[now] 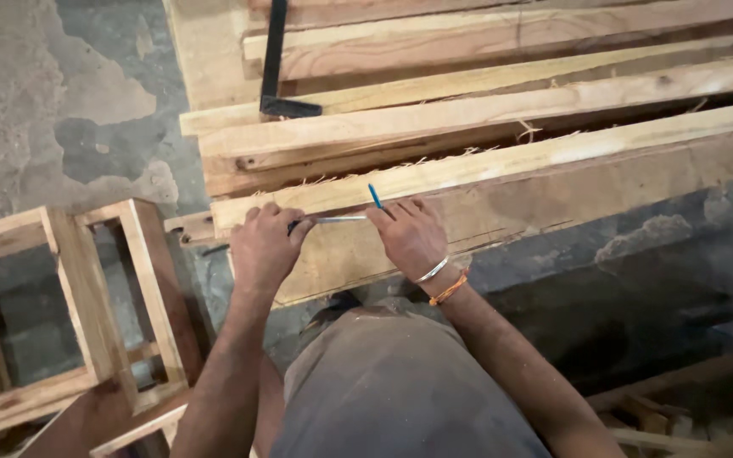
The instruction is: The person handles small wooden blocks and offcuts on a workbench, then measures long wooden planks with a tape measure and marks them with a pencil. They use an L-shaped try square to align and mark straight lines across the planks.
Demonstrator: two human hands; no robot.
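Left hand (265, 246) curled, fingers pressed onto a small metal ruler (338, 219) lying on the nearest plank (502, 165), close to its left end. Right hand (409, 237) pinching a blue pen (374, 196) just above the ruler. Black square (275, 85) resting on farther planks.

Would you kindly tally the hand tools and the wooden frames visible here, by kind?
Blue pen or pencil, in the right hand: 1
Metal ruler, under the left hand: 1
Black square on the planks: 1
Wooden frames: 1
Total: 4
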